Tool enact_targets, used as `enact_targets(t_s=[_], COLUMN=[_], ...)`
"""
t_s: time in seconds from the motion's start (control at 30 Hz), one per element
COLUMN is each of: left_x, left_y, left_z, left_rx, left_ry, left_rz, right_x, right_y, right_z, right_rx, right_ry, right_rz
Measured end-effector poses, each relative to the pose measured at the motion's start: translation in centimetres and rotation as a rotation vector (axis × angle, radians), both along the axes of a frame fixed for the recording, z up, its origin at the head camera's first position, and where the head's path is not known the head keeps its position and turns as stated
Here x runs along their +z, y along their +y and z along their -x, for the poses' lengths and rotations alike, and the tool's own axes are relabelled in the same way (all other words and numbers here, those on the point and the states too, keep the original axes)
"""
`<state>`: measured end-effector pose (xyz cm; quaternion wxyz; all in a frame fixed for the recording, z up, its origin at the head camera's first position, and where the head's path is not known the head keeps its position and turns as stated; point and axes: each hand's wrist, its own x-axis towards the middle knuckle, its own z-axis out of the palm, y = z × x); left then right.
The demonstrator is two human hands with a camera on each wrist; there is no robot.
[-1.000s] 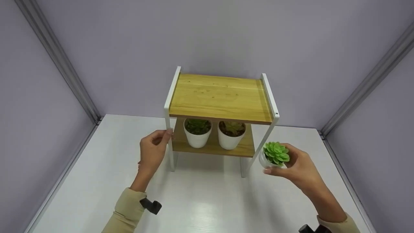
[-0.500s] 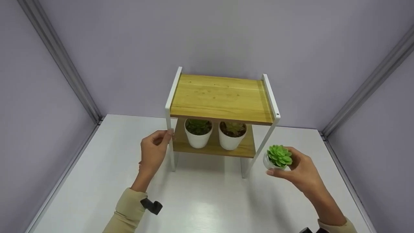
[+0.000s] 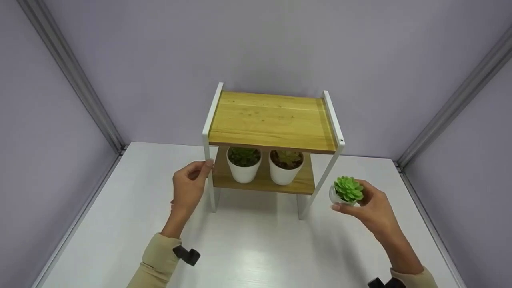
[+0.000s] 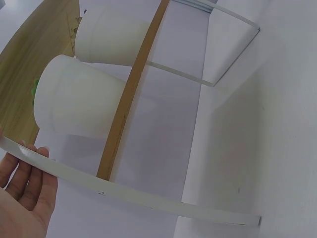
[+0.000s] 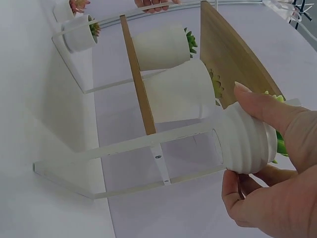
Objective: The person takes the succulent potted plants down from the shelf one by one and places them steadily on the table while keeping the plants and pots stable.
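My left hand (image 3: 189, 185) pinches the white front left post of a two-tier wooden shelf rack (image 3: 272, 120); in the left wrist view its fingers (image 4: 33, 186) lie behind the post (image 4: 69, 172). To the right of the rack, my right hand (image 3: 375, 207) grips a small potted succulent (image 3: 349, 189), bright green in a white pot. The right wrist view shows that pot's ribbed side (image 5: 245, 136) between thumb and fingers. On the lower shelf stand two bigger white pots with succulents, one left (image 3: 243, 173) and one right (image 3: 283, 175), partly hidden by the top board.
The rack stands on a white table (image 3: 248, 240), close to the grey back wall (image 3: 272, 48). Side walls rise at left and right. Beyond the rack, the right wrist view also shows another white potted plant (image 5: 79, 34) with a reddish-leaved plant (image 5: 79, 6) behind it.
My right hand has moved a little to the right with the small potted succulent, widening its gap from the rack. The left hand keeps its hold on the post.
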<state>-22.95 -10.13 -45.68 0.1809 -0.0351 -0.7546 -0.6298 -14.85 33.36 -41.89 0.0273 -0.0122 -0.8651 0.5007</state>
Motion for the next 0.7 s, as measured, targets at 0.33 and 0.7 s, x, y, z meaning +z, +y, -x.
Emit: enact_targets(t_s=[0.33, 0.7], left_x=[0.1, 0.0], left_y=[0.1, 0.0], left_z=[0.0, 0.1], left_rx=[-0.007, -0.009], left_ry=[0.003, 0.008], left_rz=[-0.011, -0.007], right_x=[-0.8, -2.0], right_y=[0.8, 1.1], right_z=[0.9, 2.3], right_rx=[-0.055, -0.108], right_ry=[-0.024, -0.003], right_rz=[-0.010, -0.009])
